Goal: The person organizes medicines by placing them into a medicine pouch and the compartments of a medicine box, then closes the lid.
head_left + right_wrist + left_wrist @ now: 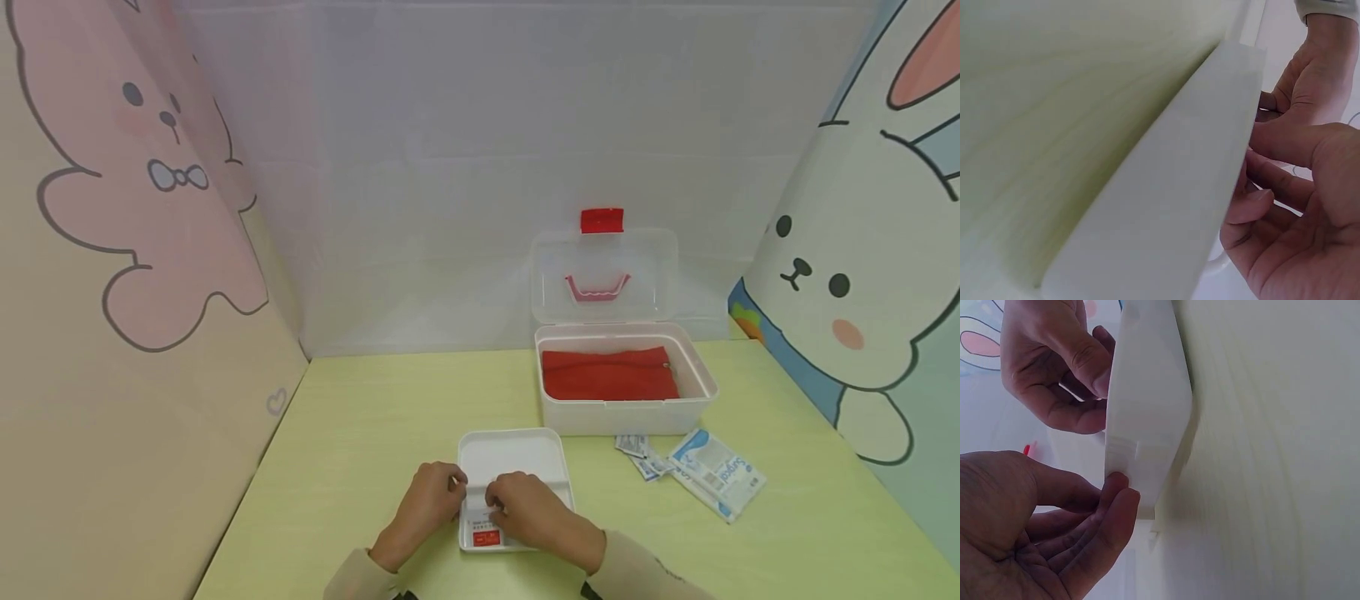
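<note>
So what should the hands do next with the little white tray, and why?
Probably lift the white tray toward the open box: the left hand and right hand already pinch its near end, and the box holds only red cloth.
</note>
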Motion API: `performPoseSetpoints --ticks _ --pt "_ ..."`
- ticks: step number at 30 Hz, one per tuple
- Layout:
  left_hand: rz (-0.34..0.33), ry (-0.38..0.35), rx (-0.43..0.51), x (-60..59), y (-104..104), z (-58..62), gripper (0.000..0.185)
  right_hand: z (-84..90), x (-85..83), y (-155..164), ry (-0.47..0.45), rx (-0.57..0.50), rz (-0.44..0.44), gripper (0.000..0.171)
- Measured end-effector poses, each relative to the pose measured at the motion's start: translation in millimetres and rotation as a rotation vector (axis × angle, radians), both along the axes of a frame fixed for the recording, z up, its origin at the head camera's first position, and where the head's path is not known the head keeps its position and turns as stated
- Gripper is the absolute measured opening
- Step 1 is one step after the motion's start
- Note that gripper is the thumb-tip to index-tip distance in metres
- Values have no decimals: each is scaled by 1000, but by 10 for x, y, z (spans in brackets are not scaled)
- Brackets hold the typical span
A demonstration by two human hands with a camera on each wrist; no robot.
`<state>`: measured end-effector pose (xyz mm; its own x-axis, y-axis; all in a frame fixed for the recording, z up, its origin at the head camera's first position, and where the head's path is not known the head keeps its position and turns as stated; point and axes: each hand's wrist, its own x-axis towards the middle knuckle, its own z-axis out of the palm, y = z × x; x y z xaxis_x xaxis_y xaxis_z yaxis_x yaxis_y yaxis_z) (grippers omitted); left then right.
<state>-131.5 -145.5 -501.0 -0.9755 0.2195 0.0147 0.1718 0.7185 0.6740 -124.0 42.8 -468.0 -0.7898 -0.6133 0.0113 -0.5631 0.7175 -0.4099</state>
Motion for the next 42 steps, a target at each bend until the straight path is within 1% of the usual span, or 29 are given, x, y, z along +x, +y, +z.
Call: performPoseSetpoints --ticks 3,7,11,13,17,21,28,32,37,42 --pt "-2 6 3 3 1 5 17 -24 -11 7 9 11 -12 13" --pt "-3 18 2 5 2 10 17 -19 -11 23 51 8 -18 14" --pt "-4 15 6 7 0 12 17 39 -14 69 57 -10 -29 15" --pt "-5 10 14 9 -1 13 17 78 -25 108 50 -30 -38 14" --pt "-6 9 25 15 0 16 18 192 -65 212 75 -91 -57 13" --pt "-3 24 14 15 1 14 18 338 -100 333 104 -117 -109 12" --pt "-6 27 10 21 4 18 18 537 -151 548 66 -104 -244 16" --pt "-4 24 11 19 5 21 18 562 -197 690 109 -92 -273 16" --pt "10 16 9 18 11 26 18 534 -255 908 163 -81 -283 17" --pt "13 15 7 18 11 21 17 499 -292 1151 186 -43 -315 19"
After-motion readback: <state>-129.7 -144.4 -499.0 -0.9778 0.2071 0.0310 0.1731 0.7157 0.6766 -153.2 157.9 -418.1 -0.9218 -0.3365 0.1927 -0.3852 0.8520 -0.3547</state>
